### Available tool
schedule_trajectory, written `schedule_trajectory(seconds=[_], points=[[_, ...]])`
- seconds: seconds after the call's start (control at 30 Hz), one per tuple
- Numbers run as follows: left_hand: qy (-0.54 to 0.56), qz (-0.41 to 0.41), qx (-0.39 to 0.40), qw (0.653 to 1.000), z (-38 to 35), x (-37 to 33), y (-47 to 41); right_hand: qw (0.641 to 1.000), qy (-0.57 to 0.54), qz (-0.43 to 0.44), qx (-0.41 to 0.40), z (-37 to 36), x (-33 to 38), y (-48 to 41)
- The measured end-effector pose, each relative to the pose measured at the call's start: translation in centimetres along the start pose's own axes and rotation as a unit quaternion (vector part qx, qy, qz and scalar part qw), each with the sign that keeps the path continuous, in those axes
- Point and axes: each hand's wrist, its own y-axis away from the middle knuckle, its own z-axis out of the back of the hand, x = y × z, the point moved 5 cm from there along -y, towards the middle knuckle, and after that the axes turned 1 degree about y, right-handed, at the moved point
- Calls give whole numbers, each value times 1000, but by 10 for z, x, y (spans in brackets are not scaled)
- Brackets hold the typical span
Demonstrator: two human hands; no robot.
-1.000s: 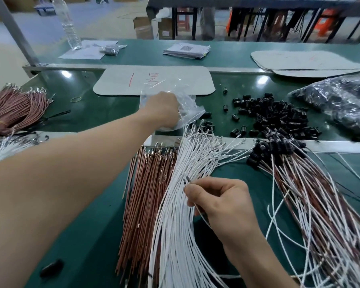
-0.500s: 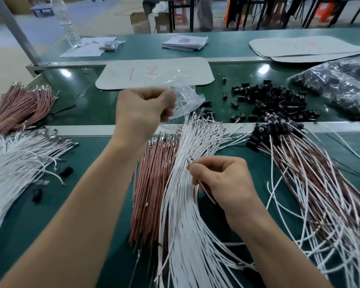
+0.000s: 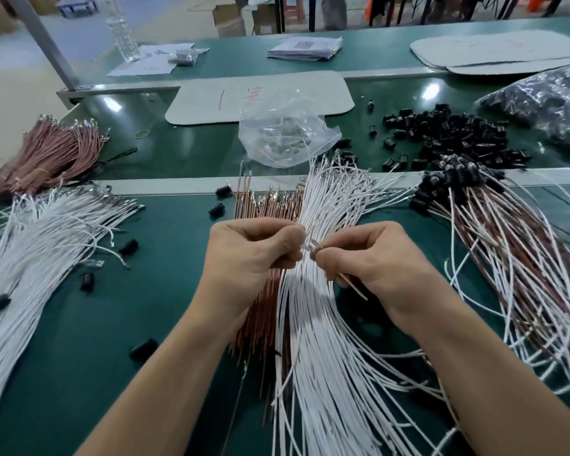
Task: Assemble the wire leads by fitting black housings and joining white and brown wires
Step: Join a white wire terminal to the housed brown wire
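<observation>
Now the left hand, back from the clear plastic bag, pinches a small pale piece at the wire tip pinched in the right hand, above the white wires on the surface. Joining seems imminent.

green benches | grey metal post | pale floor | cardboard boxes | light glare on benchtop

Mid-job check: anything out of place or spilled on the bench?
Several loose black housings lie scattered on the green mat by the left white wires, far from the main housing pile. Nothing looks damaged.
</observation>
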Motion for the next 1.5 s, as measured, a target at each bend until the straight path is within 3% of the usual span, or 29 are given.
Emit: schedule_trajectory(seconds=[0.37,0.63,0.97,1.17,1.3,1.5], points=[[42,-33,-28,998,-4,1,1,1000,26,16,4,1,-1,-2],[23,-27,-17,999,-5,2,1,1000,1,25,3,2,-1,-1],[-45,-64,-58,995,3,5,0,999,-36,31,-7,-4,-2,-1],[-74,-89,-51,992,1,3,1,998,20,63,-8,-5,-1,-1],[-34,-94,-31,994,-3,2,2,997,18,72,-7,-6,-1,-2],[-34,-65,22,997,-11,6,1,997,16,72,-8,-2,-3,-3]])
